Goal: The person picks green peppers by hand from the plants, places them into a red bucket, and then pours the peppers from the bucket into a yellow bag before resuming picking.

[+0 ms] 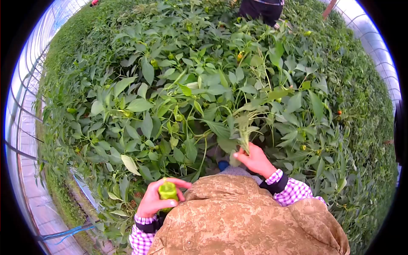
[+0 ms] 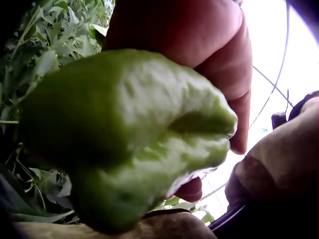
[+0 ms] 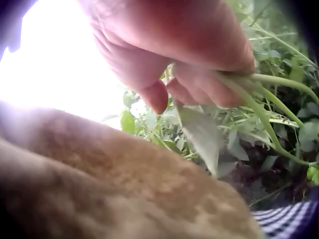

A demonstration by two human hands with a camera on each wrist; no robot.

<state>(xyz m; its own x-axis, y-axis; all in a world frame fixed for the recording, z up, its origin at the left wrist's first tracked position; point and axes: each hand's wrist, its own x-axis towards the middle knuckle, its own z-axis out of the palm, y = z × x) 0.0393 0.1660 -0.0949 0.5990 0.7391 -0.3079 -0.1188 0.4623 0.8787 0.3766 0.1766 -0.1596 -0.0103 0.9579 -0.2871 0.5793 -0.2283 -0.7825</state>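
Observation:
My left hand (image 1: 155, 199) holds a green bell pepper (image 1: 168, 192) in front of the brown patterned garment, thumb and fingers curled around it. In the left wrist view the pepper (image 2: 134, 134) fills the middle, its lobed, glossy skin turned to the camera, with fingers behind it. My right hand (image 1: 257, 159) grips a bunch of pale green stems with leaves (image 1: 244, 129) at the front of the plants. Seen from the right wrist, the stems (image 3: 271, 134) run out of the curled fingers toward the right, and a leaf (image 3: 202, 137) hangs below the hand.
Dense pepper plants (image 1: 144, 102) spread ahead and to both sides, with small peppers (image 1: 179, 117) among the leaves. Another person (image 1: 263, 10) stands at the far side. A plastic greenhouse wall (image 1: 34, 178) with hoops runs along the left, near a blue cord (image 1: 70, 232).

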